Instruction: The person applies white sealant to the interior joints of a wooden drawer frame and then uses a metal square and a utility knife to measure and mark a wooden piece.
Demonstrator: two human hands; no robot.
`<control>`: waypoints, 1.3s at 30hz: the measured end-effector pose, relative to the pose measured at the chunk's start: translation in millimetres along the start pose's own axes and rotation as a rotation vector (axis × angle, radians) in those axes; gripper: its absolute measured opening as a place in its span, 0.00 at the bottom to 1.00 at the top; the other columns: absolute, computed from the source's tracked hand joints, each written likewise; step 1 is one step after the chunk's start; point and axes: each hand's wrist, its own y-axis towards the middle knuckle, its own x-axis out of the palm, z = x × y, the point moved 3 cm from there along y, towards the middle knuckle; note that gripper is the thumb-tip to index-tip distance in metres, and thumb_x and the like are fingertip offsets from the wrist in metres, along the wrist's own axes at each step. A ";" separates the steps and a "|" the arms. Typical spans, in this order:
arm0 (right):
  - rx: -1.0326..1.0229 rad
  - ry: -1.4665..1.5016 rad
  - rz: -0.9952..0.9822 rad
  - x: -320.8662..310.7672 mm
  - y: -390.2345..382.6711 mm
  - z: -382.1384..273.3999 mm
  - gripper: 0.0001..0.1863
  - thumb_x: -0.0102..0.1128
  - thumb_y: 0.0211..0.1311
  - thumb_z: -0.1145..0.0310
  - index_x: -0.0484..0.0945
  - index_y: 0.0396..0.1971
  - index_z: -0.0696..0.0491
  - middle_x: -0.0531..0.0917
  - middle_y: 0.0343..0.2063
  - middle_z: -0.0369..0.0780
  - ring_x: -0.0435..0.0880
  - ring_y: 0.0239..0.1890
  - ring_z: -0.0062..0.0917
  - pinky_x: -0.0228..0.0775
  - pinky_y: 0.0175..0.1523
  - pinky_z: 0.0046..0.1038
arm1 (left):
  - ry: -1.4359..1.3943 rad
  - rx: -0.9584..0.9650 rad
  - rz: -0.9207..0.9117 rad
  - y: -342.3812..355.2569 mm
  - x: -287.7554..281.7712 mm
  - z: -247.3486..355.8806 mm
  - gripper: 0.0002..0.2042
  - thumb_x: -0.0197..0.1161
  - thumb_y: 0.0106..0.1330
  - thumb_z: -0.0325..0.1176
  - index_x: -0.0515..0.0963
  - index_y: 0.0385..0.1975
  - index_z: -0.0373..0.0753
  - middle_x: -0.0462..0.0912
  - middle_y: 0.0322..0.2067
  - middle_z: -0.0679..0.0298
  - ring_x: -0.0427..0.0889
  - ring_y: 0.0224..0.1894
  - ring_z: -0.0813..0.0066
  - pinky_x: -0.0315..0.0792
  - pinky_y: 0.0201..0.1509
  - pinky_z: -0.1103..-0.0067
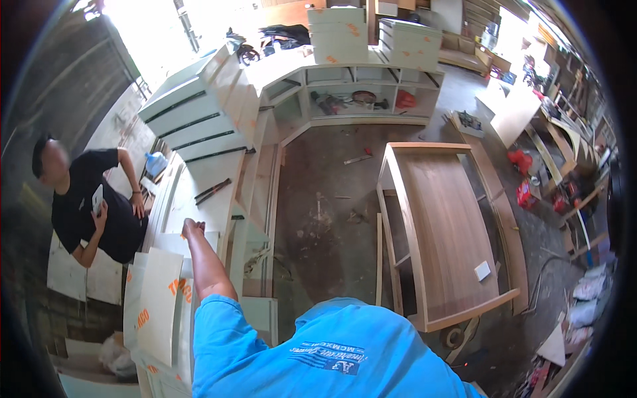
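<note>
My left hand [194, 228] is stretched forward over a long white cabinet top [211, 174]. Its fingers are curled closed, beside the edge of a white panel [211, 240] lying there; whatever they may hold is too small to make out. A pair of dark metal drawer slides [213, 191] lies just beyond the hand. Nearer to me, white boards with orange print [161, 298] are stacked below my forearm. My right hand does not show; my blue shirt fills the lower middle.
A person in black [99, 199] stands at left, holding a phone [97, 199]. White drawer boxes [199, 113] stand ahead on the cabinet. At right, a wood-grain cabinet [444, 225] lies on the concrete floor [318, 199]. Tools sit in an open shelf unit [371, 121] at the back.
</note>
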 end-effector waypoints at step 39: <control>-0.293 0.544 0.068 -97.1 25.2 -237.8 0.11 0.62 0.64 0.65 0.80 0.39 0.57 0.84 0.34 0.41 0.83 0.34 0.22 0.76 0.39 0.29 | 0.804 0.150 -2.141 -597.3 45.1 -325.2 0.26 0.64 0.66 0.49 0.78 0.47 0.28 0.81 0.43 0.53 0.81 0.42 0.68 0.78 0.42 0.71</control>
